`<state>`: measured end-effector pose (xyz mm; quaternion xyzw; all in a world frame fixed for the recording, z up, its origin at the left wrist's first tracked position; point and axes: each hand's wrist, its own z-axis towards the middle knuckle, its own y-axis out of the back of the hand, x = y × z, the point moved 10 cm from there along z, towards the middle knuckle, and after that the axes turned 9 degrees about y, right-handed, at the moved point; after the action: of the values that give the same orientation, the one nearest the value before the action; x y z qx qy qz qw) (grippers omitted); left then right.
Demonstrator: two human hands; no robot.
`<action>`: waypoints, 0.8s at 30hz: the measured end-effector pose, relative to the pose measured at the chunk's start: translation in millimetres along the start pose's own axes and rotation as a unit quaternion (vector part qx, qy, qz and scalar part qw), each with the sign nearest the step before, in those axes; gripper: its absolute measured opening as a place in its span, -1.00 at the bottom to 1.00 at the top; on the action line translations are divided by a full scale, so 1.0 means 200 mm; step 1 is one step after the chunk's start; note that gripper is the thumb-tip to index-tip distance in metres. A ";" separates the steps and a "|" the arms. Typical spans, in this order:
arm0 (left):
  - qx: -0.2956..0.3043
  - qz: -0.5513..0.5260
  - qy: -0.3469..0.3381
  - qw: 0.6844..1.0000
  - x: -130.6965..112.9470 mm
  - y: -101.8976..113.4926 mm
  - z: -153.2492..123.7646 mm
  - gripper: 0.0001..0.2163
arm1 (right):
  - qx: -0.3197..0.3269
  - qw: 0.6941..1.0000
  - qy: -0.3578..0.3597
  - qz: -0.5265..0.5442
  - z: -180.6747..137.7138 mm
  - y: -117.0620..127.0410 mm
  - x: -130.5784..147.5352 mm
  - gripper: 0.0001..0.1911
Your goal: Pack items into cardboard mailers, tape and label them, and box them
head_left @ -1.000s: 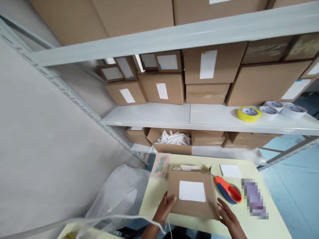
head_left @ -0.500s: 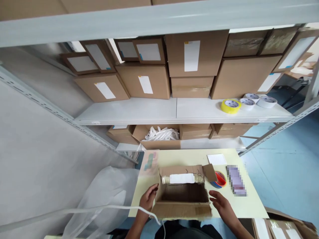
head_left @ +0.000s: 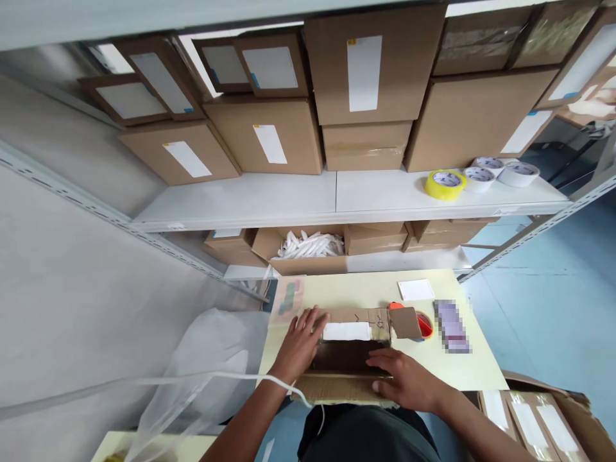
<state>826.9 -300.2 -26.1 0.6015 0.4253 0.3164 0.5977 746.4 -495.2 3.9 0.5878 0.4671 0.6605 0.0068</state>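
Observation:
An opened cardboard box (head_left: 346, 387) sits at the front edge of the pale yellow table (head_left: 346, 289), its flaps folded out and its inside dark. My left hand (head_left: 301, 343) lies on the box's left side and far flap corner, fingers spread. Over the right side of the opening is my right hand (head_left: 402, 375), fingers stretched out and apart, thumb by the near flap. A white label (head_left: 347, 331) is stuck on the far flap. Just right of the box, a tape roll (head_left: 424, 326) is partly hidden behind a side flap.
A white card (head_left: 416, 289) and a blurred purple item (head_left: 452, 327) lie on the table's right. Behind stands a shelf (head_left: 289, 199) with cartons and a yellow tape roll (head_left: 445, 185). A white cable (head_left: 192, 377) crosses at left. An open carton (head_left: 591, 417) stands lower right.
Both hands have moved inward onto the box: the left forward to the far flap, the right leftward over the opening. The camera view has shifted slightly, and an orange item shows behind the box.

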 end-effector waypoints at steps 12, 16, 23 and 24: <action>-0.016 -0.334 0.337 0.880 0.57 -0.09 0.45 -0.52 | 0.072 0.991 -0.026 -0.113 0.06 -0.12 -0.08 -0.39; -0.014 -0.372 0.355 0.858 0.60 -0.23 0.44 -0.58 | 0.080 0.982 0.003 -0.169 0.23 -0.23 -0.10 -0.57; -0.065 -0.440 0.334 0.831 0.58 -0.27 0.35 -0.65 | 0.169 0.952 0.091 -0.238 0.82 -0.70 -0.28 -0.51; -0.072 -0.444 0.335 0.828 0.57 -0.28 0.34 -0.66 | 0.175 0.950 0.086 -0.242 0.86 -0.76 -0.32 -0.49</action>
<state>930.7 -232.9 -101.4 0.1601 0.7966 0.2284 0.5363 819.7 -340.2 -161.9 0.3898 0.7025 0.5950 0.0235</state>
